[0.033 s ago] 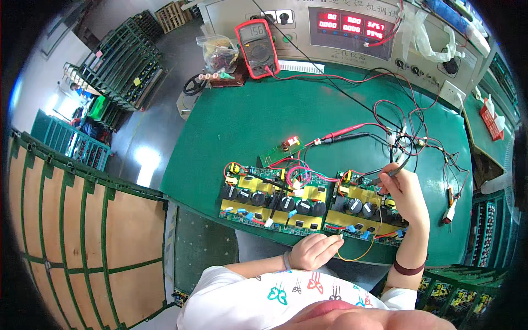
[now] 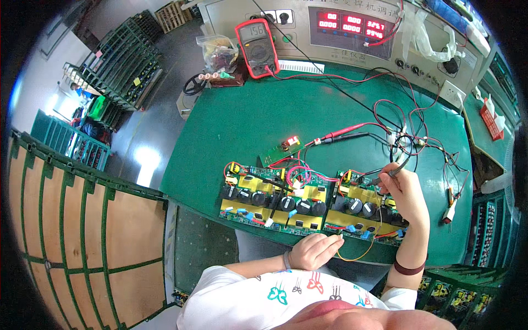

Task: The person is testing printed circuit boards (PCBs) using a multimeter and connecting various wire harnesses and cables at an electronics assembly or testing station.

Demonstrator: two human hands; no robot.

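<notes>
Nearest, the left hand (image 2: pixel 311 250) pinches a thin probe tip at the near edge of the right circuit board (image 2: pixel 360 212); the right hand (image 2: pixel 404 192) grips a black test probe (image 2: pixel 388 175) pressed onto that board's far side; the left circuit board (image 2: pixel 272 201) lies just beside it on the green bench (image 2: pixel 247 121); farther back stands a red multimeter (image 2: pixel 257 47).

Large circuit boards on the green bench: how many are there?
2: left board lies in front of the person; right board lies beside it, under the right hand. More may be hidden.
</notes>
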